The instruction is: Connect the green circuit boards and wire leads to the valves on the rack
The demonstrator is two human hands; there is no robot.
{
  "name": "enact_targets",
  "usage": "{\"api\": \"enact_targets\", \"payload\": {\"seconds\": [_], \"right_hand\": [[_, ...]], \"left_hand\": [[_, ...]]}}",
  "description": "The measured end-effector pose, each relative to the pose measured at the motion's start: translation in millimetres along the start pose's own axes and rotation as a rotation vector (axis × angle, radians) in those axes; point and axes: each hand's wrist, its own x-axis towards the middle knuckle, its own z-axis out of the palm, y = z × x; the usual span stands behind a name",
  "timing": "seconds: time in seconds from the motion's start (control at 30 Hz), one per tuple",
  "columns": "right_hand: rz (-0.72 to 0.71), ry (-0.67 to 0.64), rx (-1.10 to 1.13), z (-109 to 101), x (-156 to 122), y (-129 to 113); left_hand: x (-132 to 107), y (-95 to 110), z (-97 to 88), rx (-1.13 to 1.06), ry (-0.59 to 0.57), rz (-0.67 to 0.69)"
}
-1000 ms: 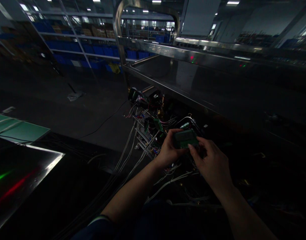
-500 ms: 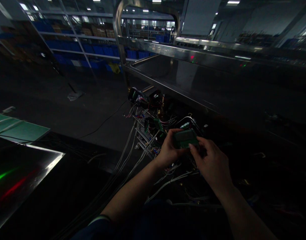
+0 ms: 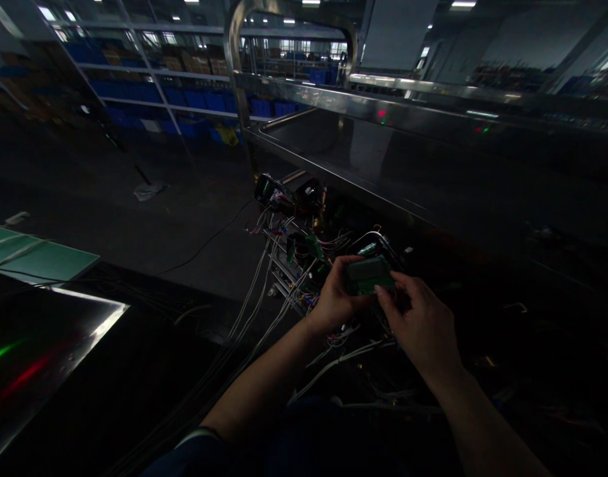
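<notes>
A green circuit board (image 3: 368, 275) with a dark rectangular screen on it is held between both hands, above a dim jumble of wires. My left hand (image 3: 336, 295) grips its left end, thumb along the near edge. At the right end, my right hand (image 3: 418, 318) pinches the board between thumb and fingers. Just beyond it lies a dark housing (image 3: 378, 244) with a green part inside. Farther left are more green boards (image 3: 314, 246) with thin wires, and a black casing (image 3: 269, 189) trailing coloured leads. Darkness hides most detail below the hands.
A metal cart (image 3: 334, 169) with a tubular handle stands ahead, its top shelf above the wired parts. Pale cables (image 3: 257, 291) run down toward me. At left are a shiny metal-edged surface (image 3: 100, 324) and a green panel (image 3: 46, 255). Shelves with blue bins (image 3: 195, 99) stand far back.
</notes>
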Motion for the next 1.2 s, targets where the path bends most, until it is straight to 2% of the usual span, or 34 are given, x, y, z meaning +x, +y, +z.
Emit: {"api": "enact_targets", "payload": {"seconds": [0.57, 1.2], "right_hand": [[-0.023, 0.010, -0.006, -0.9, 0.3, -0.5], [0.002, -0.009, 0.007, -1.0, 0.0, 0.8]], "left_hand": [[0.6, 0.4, 0.6, -0.042, 0.002, -0.015], [1.0, -0.8, -0.7, 0.015, -0.010, 0.002]]}}
